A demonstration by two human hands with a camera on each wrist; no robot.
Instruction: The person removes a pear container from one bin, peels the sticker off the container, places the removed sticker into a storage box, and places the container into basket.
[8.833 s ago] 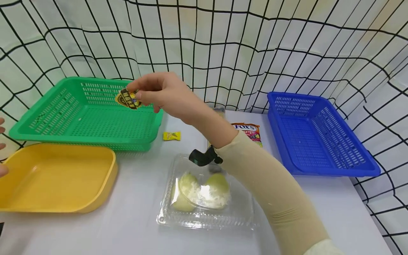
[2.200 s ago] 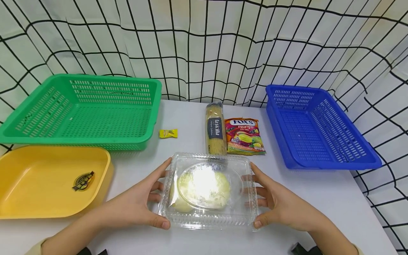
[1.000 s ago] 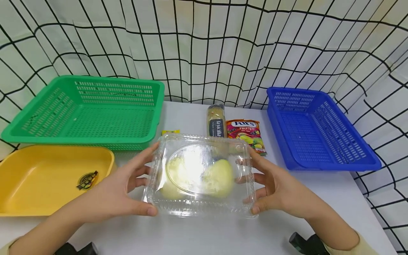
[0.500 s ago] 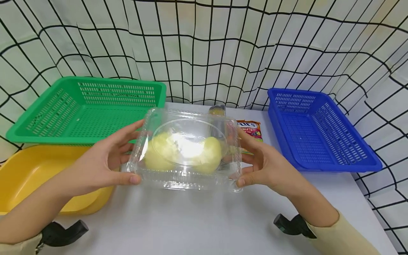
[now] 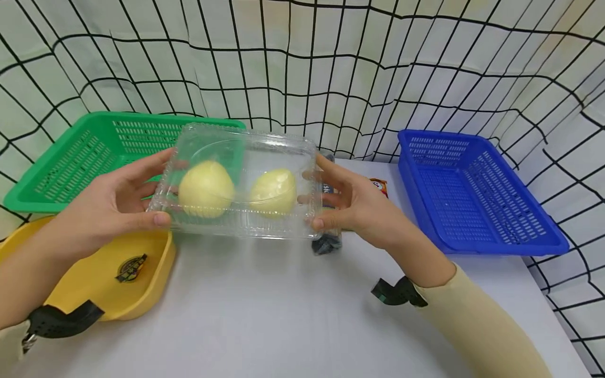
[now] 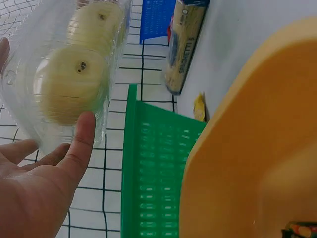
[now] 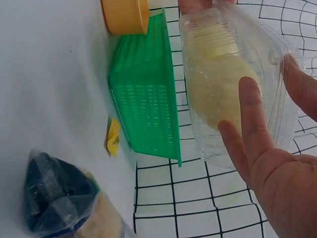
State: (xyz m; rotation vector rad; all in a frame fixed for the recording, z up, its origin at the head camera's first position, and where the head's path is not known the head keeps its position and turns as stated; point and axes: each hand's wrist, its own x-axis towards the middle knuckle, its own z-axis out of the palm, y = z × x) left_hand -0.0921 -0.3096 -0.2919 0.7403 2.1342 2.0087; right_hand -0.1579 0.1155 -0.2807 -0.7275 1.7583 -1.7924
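Observation:
A clear plastic clamshell box (image 5: 243,227) is held up off the table, with two round, pale yellow pear-like fruits (image 5: 206,189) inside. My left hand (image 5: 104,202) grips its left end, thumb at the near edge and fingers spread beneath and behind. At the right end my right hand (image 5: 359,202) holds it the same way. In the head view the box overlaps the right part of the green basket (image 5: 71,173). The left wrist view shows the fruits (image 6: 72,84) through the plastic, and the right wrist view shows fingers under the box (image 7: 203,144).
A yellow tray (image 5: 163,283) at the left holds a black-and-gold wrapped piece (image 5: 131,269). A spaghetti pack (image 5: 327,244) and a Fox's candy bag (image 5: 380,185) lie partly hidden behind my right hand. A small yellow candy (image 7: 113,137) lies near the green basket. A blue basket (image 5: 482,210) stands right.
Earlier my right hand held the wrapped piece, which now lies in the yellow tray. Both hands have since taken the fruit box, lifted it, and moved it left and away toward the green basket.

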